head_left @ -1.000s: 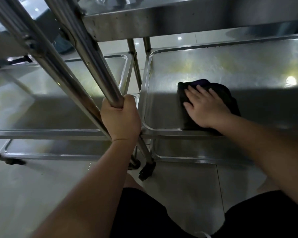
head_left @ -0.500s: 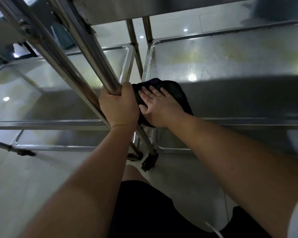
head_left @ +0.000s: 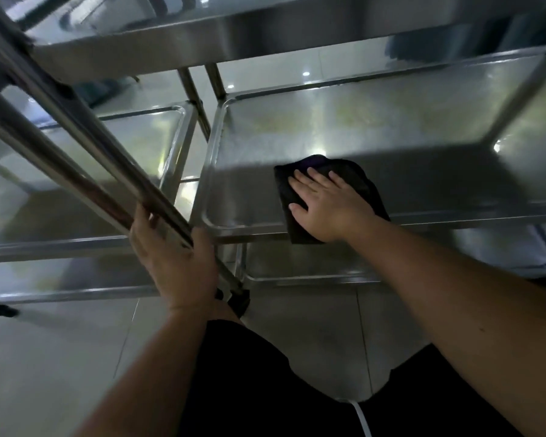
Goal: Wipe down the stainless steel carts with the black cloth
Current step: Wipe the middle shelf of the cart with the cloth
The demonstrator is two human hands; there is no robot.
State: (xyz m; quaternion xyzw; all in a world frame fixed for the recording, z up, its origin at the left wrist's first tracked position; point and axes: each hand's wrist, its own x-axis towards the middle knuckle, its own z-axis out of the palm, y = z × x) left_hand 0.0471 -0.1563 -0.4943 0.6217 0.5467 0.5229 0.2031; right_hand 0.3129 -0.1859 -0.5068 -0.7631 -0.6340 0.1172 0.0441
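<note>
Head view, right hand: My right hand lies flat on the cloth, fingers straight and spread, pressing rather than grasping, so the whole palm drives the wipe.
Head view, cloth: It sits on the middle shelf of the right cart, at the near rim, one corner hanging just over the lip.
Head view, left hand: My left hand is wrapped around the slanting post, fingers curled on the tube; I judge this steadies the wheeled cart against the push of the wipe.
Head view, edges: A raised rim rings the shelf; the near left corner is rounded and may trap dirt.
Head view, room: Bare steel runs far back and to the right, free for long strokes. The top shelf hangs overhead and limits how high my arm can lift.
Head view, neighbour: A second cart stands just beside, left, a narrow gap between them.
Head view, below: A bottom shelf shows under the rim, over tiled floor.
</note>
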